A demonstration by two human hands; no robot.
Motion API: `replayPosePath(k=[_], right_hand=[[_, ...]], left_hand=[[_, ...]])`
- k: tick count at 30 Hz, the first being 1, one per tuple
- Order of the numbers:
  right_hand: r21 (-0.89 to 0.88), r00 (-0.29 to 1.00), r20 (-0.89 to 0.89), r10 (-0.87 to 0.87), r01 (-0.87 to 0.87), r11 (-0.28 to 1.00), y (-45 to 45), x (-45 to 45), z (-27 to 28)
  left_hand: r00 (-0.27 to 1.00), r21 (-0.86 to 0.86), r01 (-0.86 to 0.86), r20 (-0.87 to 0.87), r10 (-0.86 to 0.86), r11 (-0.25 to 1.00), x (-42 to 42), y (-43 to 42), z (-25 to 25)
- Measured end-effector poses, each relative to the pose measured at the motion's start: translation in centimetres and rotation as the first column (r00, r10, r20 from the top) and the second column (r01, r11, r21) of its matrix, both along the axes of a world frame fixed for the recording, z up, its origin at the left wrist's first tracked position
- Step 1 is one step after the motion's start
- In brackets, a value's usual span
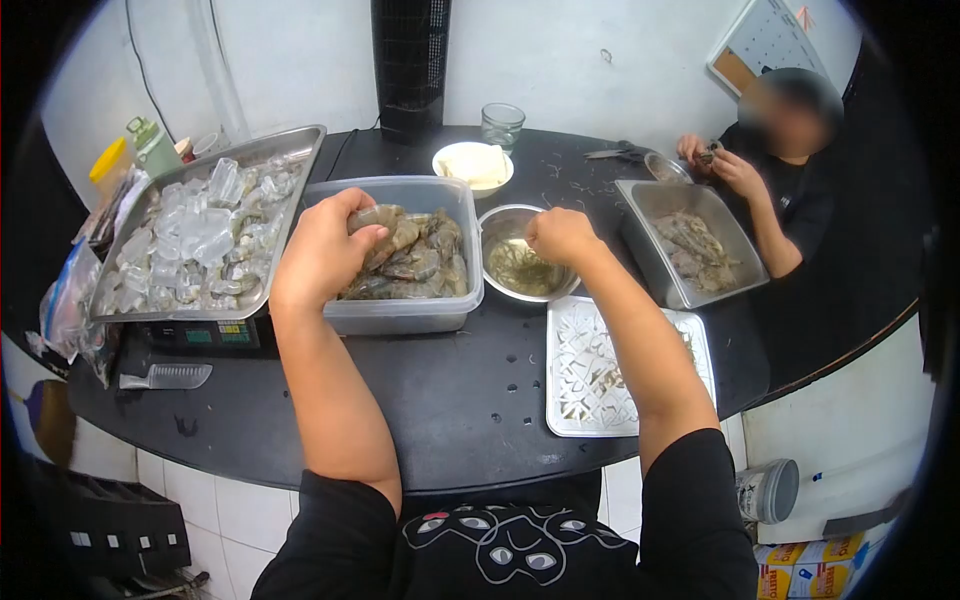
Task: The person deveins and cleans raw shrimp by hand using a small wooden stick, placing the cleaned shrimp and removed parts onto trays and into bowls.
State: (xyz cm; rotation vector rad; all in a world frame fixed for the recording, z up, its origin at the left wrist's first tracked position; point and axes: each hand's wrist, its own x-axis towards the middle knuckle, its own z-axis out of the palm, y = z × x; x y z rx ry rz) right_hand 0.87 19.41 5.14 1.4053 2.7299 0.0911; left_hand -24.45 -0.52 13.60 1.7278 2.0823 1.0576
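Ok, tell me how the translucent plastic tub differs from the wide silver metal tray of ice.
The translucent plastic tub is deep-walled; the wide silver metal tray is shallow. The tub holds grey-brown shrimp with no ice showing; the tray's shrimp lie among clear ice chunks. Both are roughly rectangular and open-topped.

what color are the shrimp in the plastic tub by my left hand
The shrimp are mostly greyish brown, best seen in the head view.
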Motion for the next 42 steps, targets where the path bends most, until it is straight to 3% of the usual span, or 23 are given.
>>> replayPosePath(k=[5, 8, 18, 21, 25, 29, 32, 35, 38, 42], right_hand=[[-0.02, 0.998, 0.043, 0.048, -0.047, 0.999, 0.4, 0.8, -0.3], [0.029, 0.998, 0.063, -0.025, 0.023, 0.999, 1.8, 0.7, -2.1], [-0.034, 0.994, 0.099, -0.039, 0.042, 0.999, -0.5, 0.8, 0.6], [-0.015, 0.995, 0.093, -0.035, 0.036, 0.999, -0.8, 0.8, 0.7], [-0.01, 0.999, 0.023, -0.033, 0.033, 0.999, -0.8, 1.3, 0.0], [0.043, 0.997, 0.013, -0.078, 0.077, 0.996, -1.7, 1.2, -0.2], [0.053, 0.997, 0.039, -0.068, 0.066, 0.996, -1.1, 1.4, -1.2], [0.08, 0.989, 0.007, -0.147, 0.146, 0.986, -1.7, 0.7, -0.2], [0.094, 1.0, 0.015, -0.028, 0.026, 0.995, -1.4, 1.5, -1.1], [0.101, 0.984, -0.067, -0.166, 0.172, 0.98, -1.9, 1.0, -0.9]], left_hand=[[1.0, 0.02, 0.02, -0.018, -0.02, 1.0, 0.3, 0.0, -0.2], [0.999, 0.018, 0.022, -0.035, -0.022, 1.0, 0.4, 0.1, -0.3], [1.0, -0.047, 0.022, -0.012, -0.022, 0.999, 0.4, 0.4, -0.3], [0.99, 0.041, -0.012, -0.139, 0.018, 0.999, -0.2, 0.4, -1.0], [0.993, 0.01, 0.059, 0.101, -0.06, 0.998, 0.2, 0.8, -0.8], [0.997, 0.251, -0.072, 0.035, 0.065, 0.965, -0.1, 1.1, -1.7], [0.996, 0.285, -0.093, 0.039, 0.085, 0.954, -1.2, 0.8, -1.9], [0.994, 0.141, -0.104, 0.05, 0.097, 0.985, -1.2, 0.3, -1.1], [0.995, -0.041, -0.103, -0.004, 0.103, 0.994, -0.6, 0.5, -0.9], [0.986, -0.179, -0.084, -0.155, 0.056, 0.98, 0.2, 2.2, -2.4]])
